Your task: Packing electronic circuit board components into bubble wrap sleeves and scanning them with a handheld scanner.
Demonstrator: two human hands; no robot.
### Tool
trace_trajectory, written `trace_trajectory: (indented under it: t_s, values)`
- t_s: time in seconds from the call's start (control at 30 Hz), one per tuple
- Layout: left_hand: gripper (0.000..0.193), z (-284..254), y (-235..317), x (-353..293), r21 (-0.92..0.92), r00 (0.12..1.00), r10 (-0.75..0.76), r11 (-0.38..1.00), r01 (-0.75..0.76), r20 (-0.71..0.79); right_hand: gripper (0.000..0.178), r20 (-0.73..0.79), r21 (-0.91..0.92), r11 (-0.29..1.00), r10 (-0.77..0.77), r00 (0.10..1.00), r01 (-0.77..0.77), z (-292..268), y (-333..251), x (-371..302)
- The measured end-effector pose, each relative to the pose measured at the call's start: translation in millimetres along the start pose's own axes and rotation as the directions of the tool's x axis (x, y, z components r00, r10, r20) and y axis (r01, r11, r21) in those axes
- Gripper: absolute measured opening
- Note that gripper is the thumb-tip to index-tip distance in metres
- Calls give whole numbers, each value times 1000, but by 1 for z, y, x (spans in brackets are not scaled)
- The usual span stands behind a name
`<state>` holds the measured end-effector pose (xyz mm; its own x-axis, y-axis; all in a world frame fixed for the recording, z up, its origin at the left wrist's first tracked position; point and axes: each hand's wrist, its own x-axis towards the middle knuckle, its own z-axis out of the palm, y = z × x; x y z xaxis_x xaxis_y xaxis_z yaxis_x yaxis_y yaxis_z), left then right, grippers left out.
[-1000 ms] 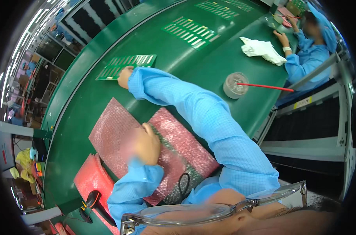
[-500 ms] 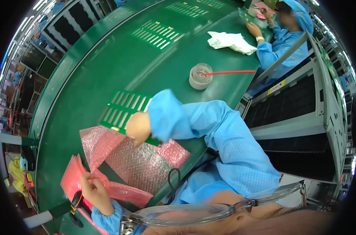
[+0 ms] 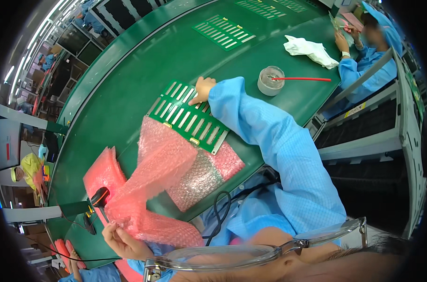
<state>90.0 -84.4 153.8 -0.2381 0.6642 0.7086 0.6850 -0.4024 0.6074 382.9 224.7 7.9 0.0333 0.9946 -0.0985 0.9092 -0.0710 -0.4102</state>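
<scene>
My right hand point(image 3: 204, 90) grips the far edge of a green circuit board panel point(image 3: 179, 118) with rows of long slots, its thumb lying on the top face. The panel's near edge rests over pink and clear bubble wrap point(image 3: 194, 176) on the green bench. Nearer to me, my left hand point(image 3: 125, 242) is closed, pinching a raised sheet of pink bubble wrap point(image 3: 152, 185) that stretches up toward the panel. Beside it, a black and orange handheld scanner point(image 3: 100, 197) sits against a stack of pink bubble bags point(image 3: 104, 171).
A clear tub point(image 3: 270, 82) with a red stick stands right of my right arm, near a white cloth point(image 3: 311, 50). More slotted panels point(image 3: 224, 32) lie farther along the green bench point(image 3: 124, 101). A co-worker point(image 3: 371, 56) sits at right; another person's hand point(image 3: 73, 263) shows lower left.
My right hand has moved from the panel's near side to its far edge. My left hand has taken hold of the pink bubble wrap and lifted it. The whole view has shifted.
</scene>
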Motion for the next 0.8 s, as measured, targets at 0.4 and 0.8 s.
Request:
trace_trajectory:
  t_s: [0.4,0.8]
  values:
    - [14,4,30,50,-38,983,78,996,-85,-165,31,70,932,361,-295,953,43,-60,46,-28]
    - [16,58,-46,42,134,637,18,973,-189,771,17,-192,892,-407,60,980,199,-65,98,-129]
